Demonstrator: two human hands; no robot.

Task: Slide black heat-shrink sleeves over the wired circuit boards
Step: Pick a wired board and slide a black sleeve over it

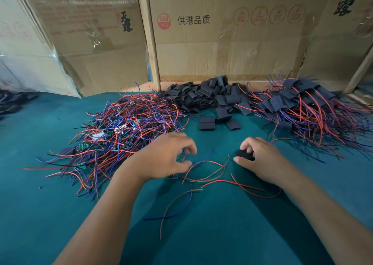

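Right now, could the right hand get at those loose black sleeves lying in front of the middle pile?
Probably yes: the loose sleeves lie on bare green table straight ahead, but the right hand already grips a black sleeve.

Unsleeved boards pile [121, 127] on bench [50, 214] far left, sleeve pile [207, 97] centre back, sleeved boards [306, 107] right, cartons [222, 32] behind; loose wires [212, 174] btwn hands.

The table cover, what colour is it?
Teal green; the table cover shows plainly in the head view, under both hands and the wire piles.
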